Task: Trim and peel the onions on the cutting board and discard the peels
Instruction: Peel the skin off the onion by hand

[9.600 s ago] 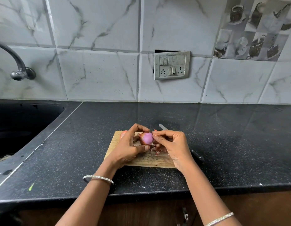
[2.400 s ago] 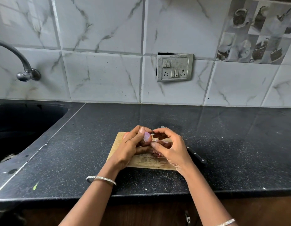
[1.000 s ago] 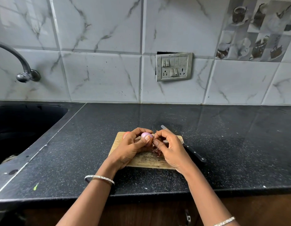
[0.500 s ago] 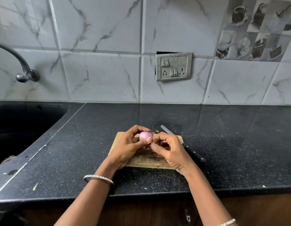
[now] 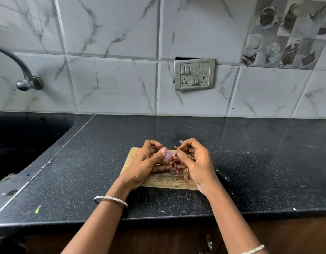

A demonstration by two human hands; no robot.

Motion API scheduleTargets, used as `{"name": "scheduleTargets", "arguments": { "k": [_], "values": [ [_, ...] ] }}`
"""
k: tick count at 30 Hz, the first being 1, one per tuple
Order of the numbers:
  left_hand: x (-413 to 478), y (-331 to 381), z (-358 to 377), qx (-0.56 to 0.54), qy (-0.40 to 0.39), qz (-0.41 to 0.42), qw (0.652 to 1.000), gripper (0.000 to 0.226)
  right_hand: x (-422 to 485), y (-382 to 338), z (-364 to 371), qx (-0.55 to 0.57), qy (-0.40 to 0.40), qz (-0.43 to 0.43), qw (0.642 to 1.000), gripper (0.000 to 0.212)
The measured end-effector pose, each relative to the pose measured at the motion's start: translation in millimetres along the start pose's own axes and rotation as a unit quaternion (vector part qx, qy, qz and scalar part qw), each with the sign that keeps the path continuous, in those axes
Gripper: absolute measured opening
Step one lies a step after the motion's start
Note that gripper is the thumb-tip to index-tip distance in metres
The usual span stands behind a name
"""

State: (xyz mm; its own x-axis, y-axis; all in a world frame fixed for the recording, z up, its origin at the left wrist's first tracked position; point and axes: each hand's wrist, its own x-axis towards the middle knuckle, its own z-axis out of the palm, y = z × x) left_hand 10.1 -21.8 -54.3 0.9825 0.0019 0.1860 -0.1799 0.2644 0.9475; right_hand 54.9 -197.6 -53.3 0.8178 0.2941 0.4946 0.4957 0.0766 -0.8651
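Observation:
A small wooden cutting board (image 5: 164,181) lies on the black countertop. Above it, my left hand (image 5: 147,163) grips a small purple onion (image 5: 168,155), thumb across its top. My right hand (image 5: 194,163) is just to its right, thumb and fingers pinching a strip of reddish peel (image 5: 175,147) at the onion's side. Loose peels (image 5: 176,168) lie on the board under my hands. Another onion (image 5: 138,152) peeks out behind my left hand. A knife lies behind my right hand, its black handle (image 5: 222,177) showing to the right and its blade tip (image 5: 180,142) at the back.
A black sink (image 5: 21,143) is sunk into the counter at the left, with a metal tap (image 5: 25,77) on the tiled wall above it. A switch panel (image 5: 194,74) is on the wall. The counter's front edge (image 5: 158,219) runs below my wrists.
The onion has turned in my left hand, so less of its purple flesh shows. My right hand's fingers have lifted and now pinch peel at the onion's right side.

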Motion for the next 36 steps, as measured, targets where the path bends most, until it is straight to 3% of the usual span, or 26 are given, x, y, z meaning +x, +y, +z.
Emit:
{"name": "scheduleTargets", "arguments": {
  "k": [6,13,15,20,27,36],
  "values": [
    [1,-2,0,0.007,0.015,-0.003,1.000,0.026,-3,-3,1,0.016,-0.046,0.007,0.999,0.025],
    [1,-3,0,0.013,0.034,0.006,0.999,0.028,-7,-13,1,0.016,-0.106,0.036,0.994,0.021],
    [-1,-2,0,-0.002,0.034,0.001,0.999,0.030,-6,-11,2,0.006,-0.084,0.055,0.995,0.021],
    [-1,-1,1,-0.004,0.036,-0.008,0.999,0.031,1,9,3,-0.159,0.055,0.039,0.985,0.033],
    [-4,3,1,0.014,0.003,-0.011,1.000,0.028,-2,0,5,-0.112,-0.032,-0.014,0.993,0.024],
    [-6,6,2,0.028,-0.013,-0.023,0.999,0.030,-2,-1,5,-0.123,-0.031,-0.040,0.991,0.013]
  ]
}}
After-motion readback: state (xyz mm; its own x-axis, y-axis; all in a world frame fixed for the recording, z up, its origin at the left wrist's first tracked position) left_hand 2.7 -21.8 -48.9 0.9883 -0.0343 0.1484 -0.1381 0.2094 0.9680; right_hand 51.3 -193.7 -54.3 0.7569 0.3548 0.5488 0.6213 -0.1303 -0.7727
